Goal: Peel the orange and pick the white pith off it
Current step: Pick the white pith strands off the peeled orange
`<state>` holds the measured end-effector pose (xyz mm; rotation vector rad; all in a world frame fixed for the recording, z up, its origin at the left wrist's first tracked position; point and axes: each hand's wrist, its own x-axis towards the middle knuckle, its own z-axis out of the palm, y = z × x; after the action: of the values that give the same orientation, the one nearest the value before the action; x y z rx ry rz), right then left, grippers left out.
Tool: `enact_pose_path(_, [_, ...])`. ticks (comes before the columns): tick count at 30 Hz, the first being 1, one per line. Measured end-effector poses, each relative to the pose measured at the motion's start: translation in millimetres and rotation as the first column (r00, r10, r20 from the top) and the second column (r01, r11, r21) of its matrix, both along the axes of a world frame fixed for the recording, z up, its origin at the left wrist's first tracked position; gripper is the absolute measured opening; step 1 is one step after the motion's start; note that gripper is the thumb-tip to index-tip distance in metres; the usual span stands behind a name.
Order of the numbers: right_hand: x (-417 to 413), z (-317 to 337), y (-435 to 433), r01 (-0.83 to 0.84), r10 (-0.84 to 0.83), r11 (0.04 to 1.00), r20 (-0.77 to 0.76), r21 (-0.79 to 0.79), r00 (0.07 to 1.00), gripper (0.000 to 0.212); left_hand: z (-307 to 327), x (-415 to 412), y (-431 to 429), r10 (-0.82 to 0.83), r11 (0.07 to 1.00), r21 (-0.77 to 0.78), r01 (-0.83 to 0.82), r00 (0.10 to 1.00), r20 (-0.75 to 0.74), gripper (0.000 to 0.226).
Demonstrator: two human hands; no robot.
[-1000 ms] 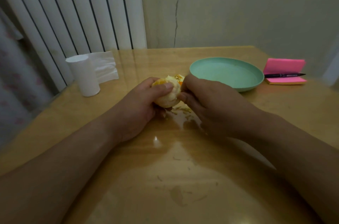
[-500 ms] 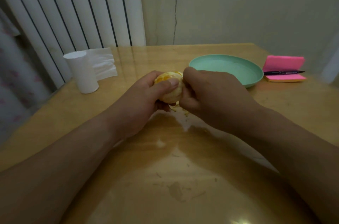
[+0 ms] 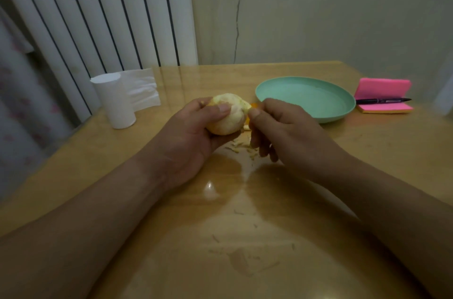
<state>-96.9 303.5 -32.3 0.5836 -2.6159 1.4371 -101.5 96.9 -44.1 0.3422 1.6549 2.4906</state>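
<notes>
My left hand (image 3: 193, 132) grips the peeled orange (image 3: 229, 118) just above the table, thumb laid across its top. The fruit looks pale, covered in white pith. My right hand (image 3: 282, 132) is at the orange's right side, thumb and forefinger pinched together at its upper right edge on a bit of pith. A small orange piece of peel (image 3: 255, 104) shows behind the right thumb. Scraps of pith (image 3: 245, 146) lie on the table under both hands.
A green plate (image 3: 306, 100) sits to the right behind my hands. Pink sticky notes (image 3: 382, 89) with a black pen (image 3: 382, 100) lie at the far right. A white paper roll (image 3: 115, 102) stands at the left near the table edge.
My left hand has turned the orange so its pale, pith-covered side faces up. My right hand has pulled slightly away to the right, pinching at the fruit's edge.
</notes>
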Motion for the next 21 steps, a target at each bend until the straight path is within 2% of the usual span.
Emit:
enact_pose_path(2, [1.8,-1.7,-4.8,-0.062,0.089,0.986,0.176,-0.153,0.980,0.036,0.2,-1.5,-0.9,0.041,0.998,0.048,-0.041,0.999,-0.003,0.062])
enact_pose_path(4, [3.1,-1.8,-7.7,-0.075,0.158,0.956,0.285,-0.283,0.945,0.039,-0.1,-1.6,-0.5,0.067,0.998,0.020,-0.067,0.997,-0.025,0.059])
enact_pose_path(8, [-0.8,-0.1,-6.5,-0.036,0.175,0.924,0.338,-0.380,0.925,0.034,-1.1,-1.2,-2.9,0.088,0.973,-0.201,-0.113,0.988,-0.130,0.060])
enact_pose_path(11, [-3.7,-0.1,-4.2,0.007,0.143,0.923,0.359,-0.384,0.922,0.031,-1.4,0.9,-4.3,0.106,0.902,-0.384,-0.197,0.964,-0.244,0.069])
enact_pose_path(14, [-2.8,0.9,-4.6,0.023,0.135,0.923,0.379,-0.384,0.915,0.027,-1.2,4.2,-3.8,0.095,0.778,-0.547,-0.310,0.918,-0.385,0.067])
enact_pose_path(21, [-4.9,1.5,-5.7,0.064,0.162,0.904,0.477,-0.423,0.864,0.018,-7.0,4.0,-3.5,0.021,0.679,-0.599,-0.425,0.826,-0.563,0.067])
